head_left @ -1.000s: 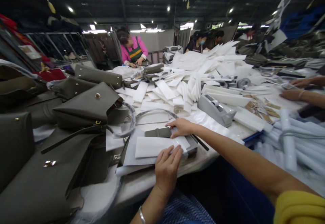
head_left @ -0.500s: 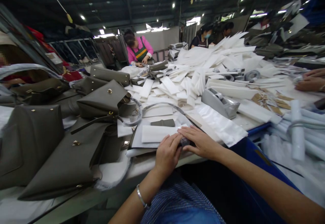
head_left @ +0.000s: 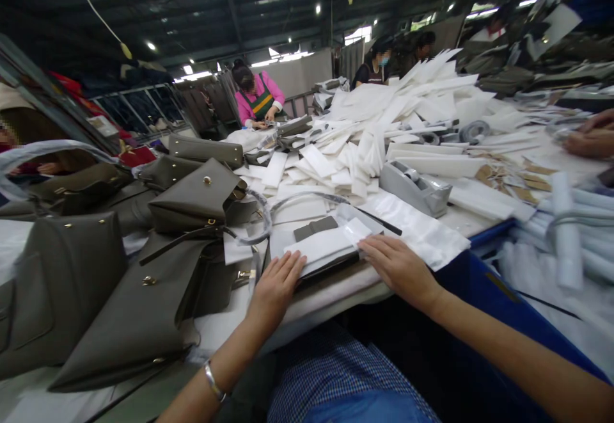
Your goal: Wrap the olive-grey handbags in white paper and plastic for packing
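Note:
My left hand point(head_left: 274, 288) lies with outstretched fingers on the left end of a folded white sheet point(head_left: 320, 247). At the sheet's right end rest the extended fingers of my right hand point(head_left: 400, 268), by a piece of clear film point(head_left: 355, 230). Under the sheet shows the dark edge of a flat item, mostly hidden. A small olive-grey leather piece point(head_left: 315, 228) lies just behind the sheet. Behind that curves a plastic-wrapped handle point(head_left: 307, 198). To the left of my left hand lies an olive-grey handbag point(head_left: 129, 320).
More olive handbags point(head_left: 71, 269) crowd the left. A grey tape dispenser point(head_left: 413, 187) stands beyond my right hand, before a heap of white sheets point(head_left: 384, 106). Wrapped white rolls point(head_left: 568, 231) lie right, past a blue bin point(head_left: 518, 308). Co-workers sit across the table.
My hands have moved apart, from close together at the sheet's right end to opposite ends. The sheet and leather piece have turned slightly and shifted right. The view has shifted a little.

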Demonstrator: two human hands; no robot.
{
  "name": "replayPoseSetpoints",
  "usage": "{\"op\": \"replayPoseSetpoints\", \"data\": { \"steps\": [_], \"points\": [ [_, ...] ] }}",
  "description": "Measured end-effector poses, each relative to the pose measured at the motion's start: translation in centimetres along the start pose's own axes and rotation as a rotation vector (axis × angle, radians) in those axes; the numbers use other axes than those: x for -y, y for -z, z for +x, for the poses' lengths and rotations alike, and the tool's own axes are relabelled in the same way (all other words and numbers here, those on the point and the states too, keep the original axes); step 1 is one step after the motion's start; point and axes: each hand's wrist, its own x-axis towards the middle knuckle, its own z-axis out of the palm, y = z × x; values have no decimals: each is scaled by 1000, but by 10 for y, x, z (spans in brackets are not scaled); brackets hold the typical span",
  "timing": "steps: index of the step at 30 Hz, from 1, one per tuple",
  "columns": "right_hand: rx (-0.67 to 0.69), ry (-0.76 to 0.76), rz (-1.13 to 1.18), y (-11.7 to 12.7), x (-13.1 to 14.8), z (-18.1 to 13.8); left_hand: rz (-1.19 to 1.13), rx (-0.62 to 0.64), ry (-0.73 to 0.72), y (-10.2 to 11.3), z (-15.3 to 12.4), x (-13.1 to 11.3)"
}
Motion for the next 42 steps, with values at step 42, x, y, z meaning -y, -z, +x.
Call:
{"op": "replayPoseSetpoints", "data": {
  "steps": [42],
  "points": [
    [53,-370,16,27,-124,-24,-235,-327,598,-17,-4,-22]
  ]
}}
